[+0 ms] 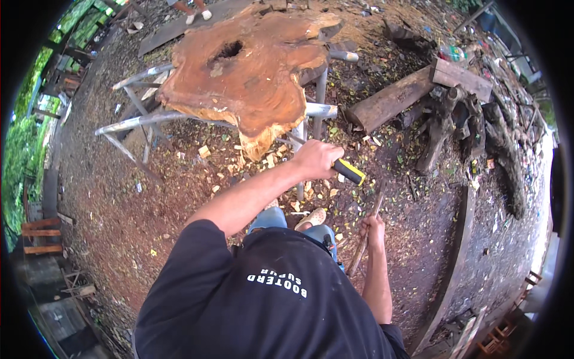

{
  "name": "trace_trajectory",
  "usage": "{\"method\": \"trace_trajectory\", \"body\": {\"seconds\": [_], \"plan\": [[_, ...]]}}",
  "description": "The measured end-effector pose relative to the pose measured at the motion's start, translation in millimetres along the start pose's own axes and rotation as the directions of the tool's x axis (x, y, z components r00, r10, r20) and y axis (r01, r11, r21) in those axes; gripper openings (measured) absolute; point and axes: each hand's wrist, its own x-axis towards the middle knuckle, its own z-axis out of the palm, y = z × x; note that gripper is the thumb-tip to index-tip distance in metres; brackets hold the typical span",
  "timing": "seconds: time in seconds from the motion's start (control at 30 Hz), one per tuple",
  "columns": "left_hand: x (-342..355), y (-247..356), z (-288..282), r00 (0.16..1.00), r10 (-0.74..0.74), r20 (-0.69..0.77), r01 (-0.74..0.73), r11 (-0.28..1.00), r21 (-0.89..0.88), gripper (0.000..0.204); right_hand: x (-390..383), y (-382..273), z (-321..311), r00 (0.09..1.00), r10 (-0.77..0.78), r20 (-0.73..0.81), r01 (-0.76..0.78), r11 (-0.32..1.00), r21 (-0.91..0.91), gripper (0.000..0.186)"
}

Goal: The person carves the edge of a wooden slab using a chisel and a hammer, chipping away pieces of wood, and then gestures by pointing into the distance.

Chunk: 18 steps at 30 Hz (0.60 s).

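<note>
A chisel with a black and yellow handle [348, 172] is gripped in my left hand [317, 159]. Its thin blade points up and left, toward the near edge of a large reddish-brown wood slab [239, 81]; I cannot tell whether the tip touches. At that edge the slab juts out in a pale, freshly cut corner [258, 140]. Lower and to the right, my right hand [372, 230] is closed round a wooden stick [359, 254], held slanting beside my leg and apart from the chisel. The slab has a dark hole in its far part.
Pale pipe trestles [149, 119] carry the slab. Wood chips [205, 151] litter the ground around my feet. To the right lie a thick log [391, 99], a gnarled stump [442, 128] and a long beam [457, 257]. Another person's feet [197, 17] show at the far edge.
</note>
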Motion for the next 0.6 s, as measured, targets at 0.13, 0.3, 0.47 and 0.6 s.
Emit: {"method": "trace_trajectory", "body": {"seconds": [0.13,0.3,0.47,0.6], "plan": [[2.1,-11.3,-0.8,0.999,0.004,0.032,-0.003,1.000,-0.005,0.027,-4.2,-17.6,15.7,1.000,-0.017,0.025,0.016,0.999,0.035,0.012],[-3.3,-29.3,-0.5,0.997,0.036,0.066,-0.037,0.999,0.010,0.025,-13.6,-26.7,21.5,0.999,-0.011,0.036,0.008,0.995,0.098,0.011],[-8.2,-39.4,5.5,0.993,0.101,0.066,-0.105,0.992,0.063,0.024,-30.1,-23.1,28.3,0.987,-0.151,-0.059,0.159,0.976,0.149,0.015],[-13.8,-42.8,6.9,0.966,0.258,-0.021,-0.255,0.963,0.086,0.025,-47.5,-29.6,52.7,0.893,-0.366,-0.263,0.421,0.886,0.193,0.022]]}}
